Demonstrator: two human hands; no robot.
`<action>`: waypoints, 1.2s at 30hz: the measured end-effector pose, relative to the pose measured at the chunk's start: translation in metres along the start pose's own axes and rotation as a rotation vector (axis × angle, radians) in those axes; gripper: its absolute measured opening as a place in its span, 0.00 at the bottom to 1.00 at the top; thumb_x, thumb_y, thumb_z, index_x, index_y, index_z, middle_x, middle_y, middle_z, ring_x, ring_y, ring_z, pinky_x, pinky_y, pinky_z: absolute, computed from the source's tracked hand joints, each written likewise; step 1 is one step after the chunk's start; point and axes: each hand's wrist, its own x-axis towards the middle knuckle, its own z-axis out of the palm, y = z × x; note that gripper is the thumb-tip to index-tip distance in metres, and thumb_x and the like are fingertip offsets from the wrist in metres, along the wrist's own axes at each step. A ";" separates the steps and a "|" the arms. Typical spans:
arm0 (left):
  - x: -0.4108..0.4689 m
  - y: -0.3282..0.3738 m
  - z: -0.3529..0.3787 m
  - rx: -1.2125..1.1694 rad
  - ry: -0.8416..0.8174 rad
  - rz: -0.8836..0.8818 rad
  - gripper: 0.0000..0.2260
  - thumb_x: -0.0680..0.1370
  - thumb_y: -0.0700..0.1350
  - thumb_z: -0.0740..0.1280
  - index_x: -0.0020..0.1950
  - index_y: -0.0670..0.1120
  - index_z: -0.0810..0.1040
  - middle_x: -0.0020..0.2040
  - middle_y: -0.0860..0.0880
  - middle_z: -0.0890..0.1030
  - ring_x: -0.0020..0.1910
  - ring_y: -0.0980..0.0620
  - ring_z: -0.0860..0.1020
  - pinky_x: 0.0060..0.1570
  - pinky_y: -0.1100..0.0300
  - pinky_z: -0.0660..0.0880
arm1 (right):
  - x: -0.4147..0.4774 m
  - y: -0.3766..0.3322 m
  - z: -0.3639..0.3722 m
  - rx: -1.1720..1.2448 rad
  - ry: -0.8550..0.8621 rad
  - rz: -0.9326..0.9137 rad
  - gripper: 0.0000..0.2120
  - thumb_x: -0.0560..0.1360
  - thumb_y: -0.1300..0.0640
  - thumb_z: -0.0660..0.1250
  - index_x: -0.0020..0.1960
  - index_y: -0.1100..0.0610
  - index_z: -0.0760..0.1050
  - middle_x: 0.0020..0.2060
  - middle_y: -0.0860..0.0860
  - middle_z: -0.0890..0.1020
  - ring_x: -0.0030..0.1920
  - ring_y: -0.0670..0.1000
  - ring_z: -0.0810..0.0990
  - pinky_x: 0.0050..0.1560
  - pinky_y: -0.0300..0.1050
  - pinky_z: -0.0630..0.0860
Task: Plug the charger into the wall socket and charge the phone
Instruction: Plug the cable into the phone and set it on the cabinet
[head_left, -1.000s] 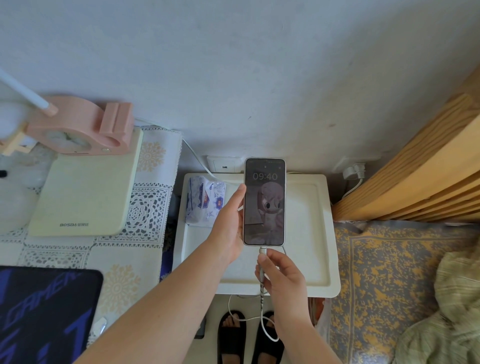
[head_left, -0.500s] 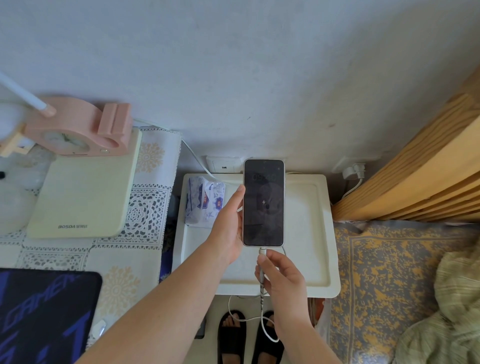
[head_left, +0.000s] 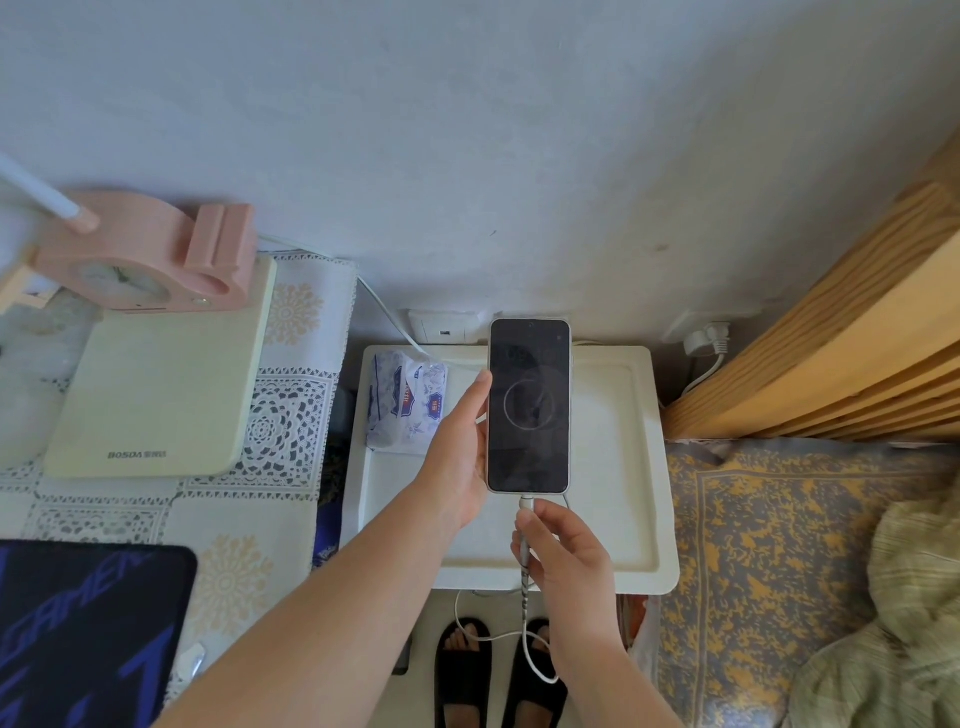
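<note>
My left hand (head_left: 457, 457) holds the phone (head_left: 529, 405) upright over the white tray table (head_left: 623, 467), gripping its left edge. The phone's dark screen shows a faint ring. My right hand (head_left: 566, 561) pinches the white charging cable (head_left: 525, 577) just under the phone, and the cable's connector sits in the phone's bottom port. The cable loops down toward the floor. A white wall socket (head_left: 440, 327) sits on the wall behind the phone's top left. The charger's plug is hidden.
A tissue pack (head_left: 405, 402) lies on the tray's left. On the lace-covered desk (head_left: 291, 426) stand a cream lamp base (head_left: 156, 395) and a pink clock holder (head_left: 140, 254). Another plug (head_left: 705, 340) sits in a wall socket near the wooden bed frame (head_left: 831, 364).
The phone's lock screen with the time went dark, then a faint ring appeared on it. Both hands stayed in place.
</note>
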 end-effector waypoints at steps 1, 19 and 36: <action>0.000 0.000 0.001 0.000 0.001 -0.001 0.19 0.75 0.63 0.66 0.56 0.52 0.83 0.50 0.48 0.88 0.52 0.45 0.85 0.55 0.46 0.79 | 0.000 0.000 0.000 -0.001 -0.002 0.002 0.04 0.75 0.57 0.68 0.45 0.57 0.81 0.29 0.51 0.75 0.33 0.49 0.70 0.38 0.45 0.69; -0.006 -0.031 -0.025 -0.017 0.109 -0.105 0.20 0.75 0.62 0.66 0.56 0.49 0.83 0.50 0.45 0.88 0.49 0.45 0.86 0.46 0.50 0.80 | -0.005 0.014 -0.016 -0.248 -0.018 0.049 0.21 0.73 0.52 0.71 0.61 0.45 0.67 0.54 0.41 0.77 0.49 0.39 0.78 0.38 0.33 0.73; -0.019 -0.051 -0.046 -0.090 0.063 -0.201 0.20 0.79 0.58 0.62 0.55 0.45 0.85 0.58 0.41 0.85 0.54 0.43 0.84 0.54 0.47 0.78 | 0.004 0.030 0.012 -0.746 0.071 -0.323 0.43 0.65 0.48 0.76 0.72 0.54 0.56 0.63 0.49 0.65 0.60 0.48 0.70 0.53 0.38 0.74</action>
